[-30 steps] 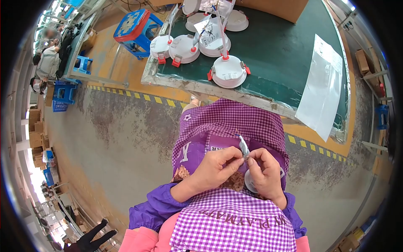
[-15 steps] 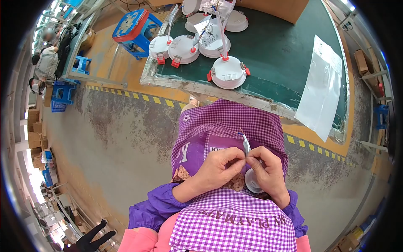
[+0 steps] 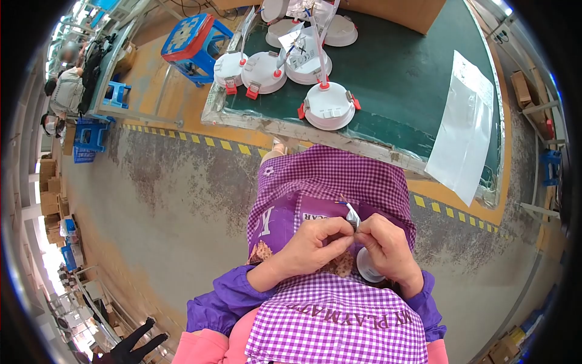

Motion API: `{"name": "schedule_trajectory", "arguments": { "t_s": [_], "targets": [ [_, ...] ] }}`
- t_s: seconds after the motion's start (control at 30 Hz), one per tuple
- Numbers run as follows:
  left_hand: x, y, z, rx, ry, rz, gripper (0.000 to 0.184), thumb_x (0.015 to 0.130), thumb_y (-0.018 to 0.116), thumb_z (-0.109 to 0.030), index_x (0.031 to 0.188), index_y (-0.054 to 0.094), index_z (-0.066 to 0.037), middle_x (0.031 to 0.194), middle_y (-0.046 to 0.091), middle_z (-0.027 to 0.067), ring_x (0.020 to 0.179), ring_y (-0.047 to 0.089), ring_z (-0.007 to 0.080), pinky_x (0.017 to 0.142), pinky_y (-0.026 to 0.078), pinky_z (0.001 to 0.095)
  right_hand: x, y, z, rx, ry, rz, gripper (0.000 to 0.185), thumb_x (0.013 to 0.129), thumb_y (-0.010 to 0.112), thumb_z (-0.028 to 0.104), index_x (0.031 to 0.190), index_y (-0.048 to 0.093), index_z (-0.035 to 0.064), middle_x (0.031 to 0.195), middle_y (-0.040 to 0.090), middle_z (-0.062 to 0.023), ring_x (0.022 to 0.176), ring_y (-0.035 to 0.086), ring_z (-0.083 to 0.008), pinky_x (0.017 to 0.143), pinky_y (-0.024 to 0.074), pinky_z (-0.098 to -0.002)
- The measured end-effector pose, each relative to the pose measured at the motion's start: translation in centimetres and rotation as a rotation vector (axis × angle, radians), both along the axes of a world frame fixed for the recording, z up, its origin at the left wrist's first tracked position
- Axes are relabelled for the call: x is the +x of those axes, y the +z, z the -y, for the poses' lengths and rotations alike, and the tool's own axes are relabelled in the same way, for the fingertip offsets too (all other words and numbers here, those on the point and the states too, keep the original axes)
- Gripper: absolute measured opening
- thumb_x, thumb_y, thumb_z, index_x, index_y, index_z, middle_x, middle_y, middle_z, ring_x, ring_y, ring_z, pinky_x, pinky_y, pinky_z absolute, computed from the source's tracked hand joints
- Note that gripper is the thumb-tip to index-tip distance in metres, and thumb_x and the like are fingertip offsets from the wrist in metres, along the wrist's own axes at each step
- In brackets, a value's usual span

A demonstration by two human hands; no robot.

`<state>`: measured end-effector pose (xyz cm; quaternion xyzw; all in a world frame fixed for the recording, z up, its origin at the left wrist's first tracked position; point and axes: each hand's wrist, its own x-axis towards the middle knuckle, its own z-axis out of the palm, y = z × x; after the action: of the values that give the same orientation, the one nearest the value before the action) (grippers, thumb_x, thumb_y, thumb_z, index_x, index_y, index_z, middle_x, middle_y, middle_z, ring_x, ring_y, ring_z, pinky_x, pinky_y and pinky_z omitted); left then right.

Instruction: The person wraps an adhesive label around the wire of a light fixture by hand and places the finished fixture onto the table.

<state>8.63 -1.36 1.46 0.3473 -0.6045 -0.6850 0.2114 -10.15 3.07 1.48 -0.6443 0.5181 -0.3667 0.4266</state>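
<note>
Fingertips pinched together, a worker's left hand (image 3: pixel 315 242) and right hand (image 3: pixel 385 249) grip a silvery-white strip (image 3: pixel 353 213) between them, thin wire ends (image 3: pixel 343 202) poking out above. A white round fixture (image 3: pixel 367 267) rests in the lap, partly hidden by the right hand. Below the hands, the checked purple apron (image 3: pixel 339 309) reads "MY PLAYMAT" (upside down to the viewer, any further letters lost in a fold); just beyond the left hand, a patch (image 3: pixel 314 216) shows "CAR," and a large white "K" (image 3: pixel 264 222) stands to its left. Ahead of both hands, white lamps with red clips (image 3: pixel 329 106) crowd a green-topped table (image 3: pixel 388 79) with a worn, pale edge; one carries a printed label (image 3: pixel 301 53) bearing what looks like "CE." Ahead and to the right lies a white sheet (image 3: pixel 464 127), its faint print too small to read. Off to the left of the hands, a blue stool (image 3: pixel 191 42) with a red rim stands beyond yellow-striped floor tape (image 3: pixel 227 145) on a scuffed gray floor (image 3: pixel 170 188).
</note>
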Motion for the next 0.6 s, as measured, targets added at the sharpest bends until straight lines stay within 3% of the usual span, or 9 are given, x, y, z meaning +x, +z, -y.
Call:
{"name": "schedule_trajectory", "arguments": {
  "t_s": [0.4,0.5,0.6],
  "targets": [
    [0.5,-0.7,-0.1,0.172,0.013,-0.088,0.007,0.089,0.056,-0.006,0.094,0.059,-0.001,0.08,0.056,-0.0006,0.07,0.051,0.004,0.062,0.042,0.0202,-0.1,-1.1,-1.1,0.189,-0.086,0.178,0.007,0.087,0.057,0.007,0.086,0.054,0.001,0.074,0.056,-0.0088,0.066,0.056,-0.0184,0.059,0.0441,-0.0287],
    [0.7,-0.5,-0.1,0.381,0.037,-0.098,0.01,0.088,0.059,-0.011,0.09,0.058,0.0,0.078,0.057,-0.0004,0.068,0.052,0.004,0.059,0.043,0.0198,-0.3,-0.8,-1.1,0.22,-0.074,0.171,0.007,0.087,0.057,0.007,0.086,0.053,0.0008,0.074,0.055,-0.0088,0.066,0.056,-0.0181,0.059,0.0439,-0.0288],
    [0.9,0.2,0.2,0.175,0.114,0.011,0.016,0.087,0.062,-0.015,0.085,0.056,-0.001,0.074,0.056,-0.0006,0.063,0.052,0.0038,0.056,0.042,0.0196,-0.2,-0.5,-0.9,0.202,-0.051,0.137,0.007,0.086,0.058,0.006,0.086,0.053,0.0009,0.076,0.055,-0.0098,0.068,0.056,-0.0207,0.06,0.0442,-0.0299]
  ]
}}
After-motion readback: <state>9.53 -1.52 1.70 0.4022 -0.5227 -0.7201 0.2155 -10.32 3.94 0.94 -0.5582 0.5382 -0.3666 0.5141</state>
